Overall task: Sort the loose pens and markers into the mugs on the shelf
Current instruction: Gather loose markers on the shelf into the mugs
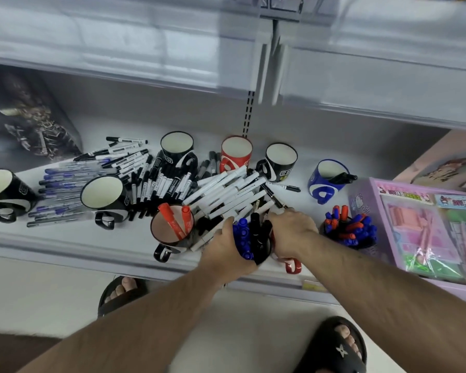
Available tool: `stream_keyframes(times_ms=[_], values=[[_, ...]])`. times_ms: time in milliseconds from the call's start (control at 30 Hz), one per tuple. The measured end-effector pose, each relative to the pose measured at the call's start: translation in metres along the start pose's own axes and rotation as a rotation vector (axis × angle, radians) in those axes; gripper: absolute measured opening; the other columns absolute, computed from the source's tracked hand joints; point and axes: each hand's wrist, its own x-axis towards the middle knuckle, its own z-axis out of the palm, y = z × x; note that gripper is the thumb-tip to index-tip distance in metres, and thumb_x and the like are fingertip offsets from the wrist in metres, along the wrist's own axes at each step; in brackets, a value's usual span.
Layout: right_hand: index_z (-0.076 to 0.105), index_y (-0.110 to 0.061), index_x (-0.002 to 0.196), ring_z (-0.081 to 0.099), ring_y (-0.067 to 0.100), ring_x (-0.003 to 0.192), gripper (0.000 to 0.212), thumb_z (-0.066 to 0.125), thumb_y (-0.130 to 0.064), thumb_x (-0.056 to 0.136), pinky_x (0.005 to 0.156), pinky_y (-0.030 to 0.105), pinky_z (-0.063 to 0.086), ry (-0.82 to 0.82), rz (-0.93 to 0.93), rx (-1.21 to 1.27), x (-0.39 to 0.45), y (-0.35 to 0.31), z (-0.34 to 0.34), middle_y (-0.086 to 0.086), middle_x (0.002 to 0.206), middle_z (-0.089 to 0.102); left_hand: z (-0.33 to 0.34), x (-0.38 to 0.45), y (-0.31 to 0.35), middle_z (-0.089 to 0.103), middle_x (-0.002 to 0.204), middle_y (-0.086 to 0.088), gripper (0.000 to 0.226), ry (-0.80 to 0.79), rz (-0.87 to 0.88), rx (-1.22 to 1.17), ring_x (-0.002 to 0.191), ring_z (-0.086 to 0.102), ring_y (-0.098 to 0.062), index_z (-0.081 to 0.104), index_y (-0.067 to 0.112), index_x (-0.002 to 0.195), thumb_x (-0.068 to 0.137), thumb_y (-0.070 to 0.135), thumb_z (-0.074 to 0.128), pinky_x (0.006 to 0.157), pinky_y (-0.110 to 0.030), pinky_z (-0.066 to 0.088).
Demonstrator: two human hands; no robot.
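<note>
Loose pens and markers cover the white shelf point(65, 246): white-barrelled markers point(226, 195) in the middle, black-capped markers point(162, 181) behind, blue pens point(62, 189) at the left. My left hand point(226, 251) grips a bundle of blue and black markers point(249, 238) at the shelf's front. My right hand point(291, 230) sits over a red mug point(291, 265) and pinches markers at the pile's edge; its fingertips are hidden. A black mug point(170, 232) beside my left hand holds two red markers.
Empty mugs stand around the pile: black ones point(0, 192) point(105, 200) point(176, 146) point(280, 160), a red one point(236, 152). A blue mug point(326, 179) holds a black marker. A cup point(350, 230) is full of red and blue markers. A pink stationery box point(371, 195) is at the right.
</note>
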Motion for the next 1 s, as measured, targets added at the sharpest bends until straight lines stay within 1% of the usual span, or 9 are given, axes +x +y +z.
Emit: stream_keyframes(times_ms=[200, 333, 467, 567, 700, 767, 833, 900, 1000], values=[[0.046, -0.016, 0.128, 0.06, 0.031, 0.107, 0.052, 0.065, -0.017, 0.08, 0.081, 0.036, 0.052, 0.026, -0.018, -0.053, -0.004, 0.023, -0.002, 0.011, 0.118, 0.059, 0.025, -0.002, 0.02, 0.046, 0.12, -0.001, 0.092, -0.007, 0.033, -0.071, 0.102, 0.048, -0.013, 0.024, 0.025, 0.134, 0.061, 0.032, 0.078, 0.082, -0.028, 0.047], [0.042, -0.023, 0.135, 0.056, 0.029, 0.111, 0.067, 0.073, -0.026, 0.075, 0.081, 0.036, 0.048, -0.076, -0.002, -0.029, -0.005, 0.029, -0.006, 0.008, 0.121, 0.054, 0.037, -0.005, 0.033, 0.041, 0.128, -0.002, 0.103, -0.083, 0.03, -0.127, 0.107, 0.047, -0.014, 0.017, 0.03, 0.138, 0.057, 0.033, 0.08, 0.088, -0.034, 0.052], [0.039, -0.029, 0.139, 0.048, 0.027, 0.118, 0.081, 0.073, -0.044, 0.067, 0.094, 0.041, 0.041, -0.166, -0.001, -0.104, -0.009, 0.034, -0.019, 0.006, 0.126, 0.049, 0.03, -0.007, 0.035, 0.032, 0.131, -0.002, 0.116, -0.157, 0.001, -0.122, 0.109, 0.052, -0.019, 0.007, 0.035, 0.146, 0.057, 0.039, 0.082, 0.091, -0.031, 0.051], [0.044, -0.028, 0.133, 0.046, 0.026, 0.118, 0.068, 0.064, -0.044, 0.07, 0.097, 0.043, 0.038, -0.023, -0.018, -0.084, -0.018, 0.029, -0.039, 0.005, 0.123, 0.051, 0.012, -0.01, 0.041, 0.029, 0.138, -0.005, 0.109, -0.142, -0.007, -0.077, 0.119, 0.049, -0.025, 0.007, 0.029, 0.149, 0.066, 0.052, 0.073, 0.095, -0.032, 0.047], [0.056, -0.021, 0.116, 0.052, 0.025, 0.11, 0.044, 0.062, -0.035, 0.075, 0.087, 0.037, 0.042, 0.263, -0.106, 0.05, -0.005, 0.009, -0.068, 0.003, 0.112, 0.056, -0.026, -0.003, 0.056, 0.031, 0.141, -0.005, 0.086, -0.08, 0.027, 0.061, 0.12, 0.048, -0.028, 0.016, 0.024, 0.147, 0.079, 0.05, 0.062, 0.087, -0.034, 0.042], [0.059, -0.018, 0.116, 0.054, 0.024, 0.108, 0.041, 0.064, -0.032, 0.077, 0.082, 0.033, 0.044, 0.261, -0.184, 0.123, 0.015, -0.006, -0.074, 0.003, 0.111, 0.058, -0.052, 0.003, 0.058, 0.038, 0.139, -0.004, 0.079, -0.087, 0.056, 0.106, 0.12, 0.049, -0.025, 0.021, 0.023, 0.146, 0.081, 0.045, 0.061, 0.088, -0.033, 0.044], [0.059, -0.017, 0.116, 0.054, 0.025, 0.109, 0.04, 0.065, -0.029, 0.078, 0.083, 0.033, 0.044, 0.214, -0.266, 0.074, 0.04, -0.026, -0.071, 0.005, 0.116, 0.059, -0.08, 0.006, 0.055, 0.048, 0.135, -0.002, 0.074, -0.117, 0.075, 0.158, 0.116, 0.053, -0.021, 0.026, 0.022, 0.145, 0.082, 0.038, 0.062, 0.092, -0.033, 0.047], [0.056, -0.02, 0.123, 0.053, 0.024, 0.115, 0.045, 0.064, -0.026, 0.079, 0.091, 0.035, 0.043, 0.161, -0.327, -0.033, 0.062, -0.048, -0.063, 0.004, 0.123, 0.058, -0.106, 0.007, 0.049, 0.057, 0.125, 0.003, 0.069, -0.156, 0.086, 0.215, 0.106, 0.059, -0.016, 0.032, 0.022, 0.143, 0.082, 0.031, 0.063, 0.09, -0.033, 0.05], [0.038, -0.022, 0.144, 0.041, 0.025, 0.13, 0.074, 0.07, -0.031, 0.078, 0.108, 0.041, 0.033, 0.107, -0.397, -0.167, 0.084, -0.083, -0.046, 0.006, 0.14, 0.044, -0.136, 0.01, 0.037, 0.061, 0.111, 0.009, 0.055, -0.166, 0.087, 0.263, 0.093, 0.059, -0.011, 0.042, 0.025, 0.134, 0.083, 0.025, 0.062, 0.082, -0.027, 0.051]])
